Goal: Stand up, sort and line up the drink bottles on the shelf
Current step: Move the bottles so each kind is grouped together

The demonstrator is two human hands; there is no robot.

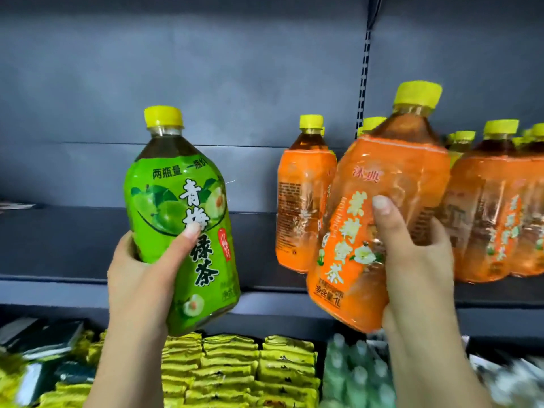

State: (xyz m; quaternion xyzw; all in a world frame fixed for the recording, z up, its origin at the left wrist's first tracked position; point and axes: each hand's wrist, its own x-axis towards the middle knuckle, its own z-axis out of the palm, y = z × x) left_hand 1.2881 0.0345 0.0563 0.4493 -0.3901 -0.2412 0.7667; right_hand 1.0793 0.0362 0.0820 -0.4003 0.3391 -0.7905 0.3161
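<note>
My left hand point(138, 278) grips a green-labelled tea bottle point(179, 207) with a yellow cap, held upright in front of the dark shelf point(73, 278). My right hand point(418, 260) grips an orange-labelled tea bottle point(379, 184), tilted slightly right and lifted off the shelf. Just behind it an orange bottle point(303, 198) stands upright on the shelf. Several more orange bottles point(497, 207) stand packed together at the right, with more yellow caps behind them.
The shelf's left part is bare dark board. A slotted upright point(364, 78) divides the back panel. Below the shelf lie stacked yellow packets point(244, 369), pale green bottles point(353, 375) and dark packages point(44, 337) at the left.
</note>
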